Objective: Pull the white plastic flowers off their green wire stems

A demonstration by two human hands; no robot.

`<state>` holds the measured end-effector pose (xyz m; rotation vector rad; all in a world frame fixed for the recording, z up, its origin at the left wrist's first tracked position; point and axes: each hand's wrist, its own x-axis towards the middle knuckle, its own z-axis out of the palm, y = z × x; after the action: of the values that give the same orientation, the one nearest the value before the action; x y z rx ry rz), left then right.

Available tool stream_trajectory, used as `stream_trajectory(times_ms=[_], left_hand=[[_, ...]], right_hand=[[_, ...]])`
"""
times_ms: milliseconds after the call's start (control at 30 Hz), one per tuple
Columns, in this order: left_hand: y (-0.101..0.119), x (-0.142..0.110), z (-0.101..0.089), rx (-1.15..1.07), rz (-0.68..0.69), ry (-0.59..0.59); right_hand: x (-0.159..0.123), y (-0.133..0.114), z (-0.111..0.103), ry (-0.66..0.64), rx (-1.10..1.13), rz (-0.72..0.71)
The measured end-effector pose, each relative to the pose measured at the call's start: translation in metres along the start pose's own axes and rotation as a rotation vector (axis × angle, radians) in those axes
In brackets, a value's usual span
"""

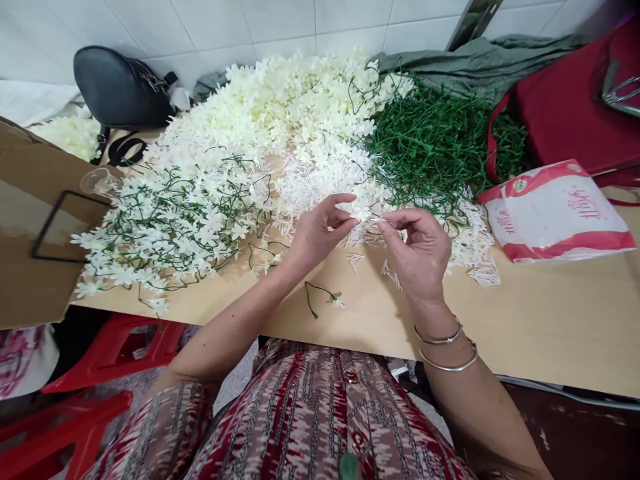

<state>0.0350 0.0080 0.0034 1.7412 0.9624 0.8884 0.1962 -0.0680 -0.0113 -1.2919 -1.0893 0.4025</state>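
My left hand (323, 233) is over the middle of the table, with thumb and finger pinched on a small white artificial flower (363, 212). Close beside it, my right hand (420, 250) pinches something thin at the flower's side; its kind is too small to make out. Behind both hands spreads a heap of thin white sticks (315, 183). A green wire stem with one white flower (338, 302) lies on the table in front of my left forearm. Farther left is a pile of white flowers on green stems (185, 223).
Loose cream flowers (290, 93) are heaped at the back, beside a mound of green stems (430, 137). A pink-and-white packet (557, 210) and red bag (575, 107) lie right. At left are a cardboard box (30, 200), black bag (123, 90) and red stools (120, 343).
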Motion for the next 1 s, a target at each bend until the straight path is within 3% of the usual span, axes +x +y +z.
stream_trajectory(times_ms=[300, 433, 733, 867, 1000], left_hand=[[-0.007, 0.0, 0.006, -0.351, -0.217, 0.032], [-0.007, -0.004, 0.009, -0.4, -0.255, 0.092], [0.007, -0.026, 0.011, -0.312, -0.226, 0.188], [0.005, -0.041, 0.002, -0.348, -0.23, 0.238], [0.004, -0.058, -0.014, -0.409, -0.184, 0.213]], right_hand=[[-0.001, 0.0, 0.0, 0.022, 0.101, 0.067], [-0.004, -0.001, 0.0, -0.009, 0.1, 0.116], [-0.005, 0.006, 0.001, -0.028, 0.093, 0.156], [-0.006, 0.011, 0.002, -0.043, 0.082, 0.137], [-0.01, 0.011, 0.001, -0.124, 0.026, 0.077]])
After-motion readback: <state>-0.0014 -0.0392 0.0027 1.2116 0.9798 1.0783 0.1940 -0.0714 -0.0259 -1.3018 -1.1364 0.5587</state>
